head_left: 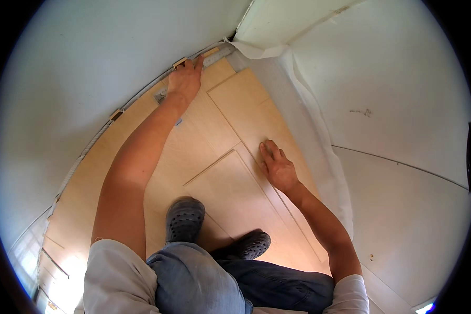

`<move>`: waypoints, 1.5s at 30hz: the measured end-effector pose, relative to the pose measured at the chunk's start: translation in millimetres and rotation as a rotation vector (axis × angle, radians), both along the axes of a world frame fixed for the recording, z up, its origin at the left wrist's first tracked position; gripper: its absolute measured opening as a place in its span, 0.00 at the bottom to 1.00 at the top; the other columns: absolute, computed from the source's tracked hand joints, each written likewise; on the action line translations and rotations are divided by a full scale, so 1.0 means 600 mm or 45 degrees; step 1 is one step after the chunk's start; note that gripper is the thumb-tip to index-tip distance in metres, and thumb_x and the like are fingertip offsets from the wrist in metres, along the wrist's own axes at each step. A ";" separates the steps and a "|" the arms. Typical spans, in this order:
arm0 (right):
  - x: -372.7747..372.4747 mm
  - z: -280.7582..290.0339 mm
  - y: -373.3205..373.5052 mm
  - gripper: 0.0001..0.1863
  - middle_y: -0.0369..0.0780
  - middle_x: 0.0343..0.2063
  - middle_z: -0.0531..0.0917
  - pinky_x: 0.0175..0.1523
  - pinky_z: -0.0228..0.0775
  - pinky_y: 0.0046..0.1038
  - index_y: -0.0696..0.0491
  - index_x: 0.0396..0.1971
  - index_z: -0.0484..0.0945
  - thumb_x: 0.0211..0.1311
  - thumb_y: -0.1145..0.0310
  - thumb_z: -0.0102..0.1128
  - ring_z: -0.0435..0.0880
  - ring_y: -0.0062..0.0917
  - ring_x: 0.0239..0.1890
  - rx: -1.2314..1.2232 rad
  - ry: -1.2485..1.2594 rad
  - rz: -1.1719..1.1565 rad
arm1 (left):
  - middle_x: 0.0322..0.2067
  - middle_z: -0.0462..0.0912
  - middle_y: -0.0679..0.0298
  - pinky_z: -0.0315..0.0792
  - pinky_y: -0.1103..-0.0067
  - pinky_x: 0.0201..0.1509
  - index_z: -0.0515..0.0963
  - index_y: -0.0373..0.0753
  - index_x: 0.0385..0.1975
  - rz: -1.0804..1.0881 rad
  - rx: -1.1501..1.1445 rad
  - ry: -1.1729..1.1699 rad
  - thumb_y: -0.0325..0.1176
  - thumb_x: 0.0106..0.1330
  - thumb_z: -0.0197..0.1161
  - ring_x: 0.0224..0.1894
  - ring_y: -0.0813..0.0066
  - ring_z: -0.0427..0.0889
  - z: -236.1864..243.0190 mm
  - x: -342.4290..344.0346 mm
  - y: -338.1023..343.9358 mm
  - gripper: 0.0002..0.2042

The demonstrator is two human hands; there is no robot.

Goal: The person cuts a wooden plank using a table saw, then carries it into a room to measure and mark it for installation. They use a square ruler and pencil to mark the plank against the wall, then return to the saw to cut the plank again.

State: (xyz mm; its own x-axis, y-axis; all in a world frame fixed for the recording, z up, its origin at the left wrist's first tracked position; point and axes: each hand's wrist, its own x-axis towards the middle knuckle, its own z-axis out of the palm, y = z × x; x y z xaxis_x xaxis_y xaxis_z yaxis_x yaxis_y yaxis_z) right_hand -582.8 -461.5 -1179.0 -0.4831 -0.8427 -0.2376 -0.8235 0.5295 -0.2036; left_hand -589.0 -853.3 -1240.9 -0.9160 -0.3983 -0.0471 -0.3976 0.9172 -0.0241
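Note:
My left hand [186,78] reaches to the far wall edge of a light wooden plank floor [220,125], index finger extended and other fingers curled at a small wooden block [179,63]; what they grip is unclear. A thin wooden strip [210,52] lies just beyond the fingertips. My right hand [276,165] rests on the planks, fingers stretched out beside a seam. A small grey object [160,97] lies partly behind my left wrist, and a little blue piece [178,122] shows by my forearm.
Pale walls [78,63] flank the floor, another small block [116,114] sitting at the left wall's base. Loose white sheeting [314,115] runs along the right wall over grey underlay [269,73]. My dark perforated clogs [185,220] stand on the planks below my hands.

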 end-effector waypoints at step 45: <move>-0.001 -0.009 0.016 0.30 0.47 0.66 0.65 0.44 0.85 0.37 0.57 0.66 0.68 0.63 0.70 0.59 0.82 0.38 0.47 -0.075 -0.057 -0.028 | 0.54 0.77 0.56 0.83 0.66 0.44 0.56 0.51 0.76 -0.032 0.096 -0.177 0.43 0.81 0.43 0.47 0.60 0.85 0.007 -0.023 -0.017 0.25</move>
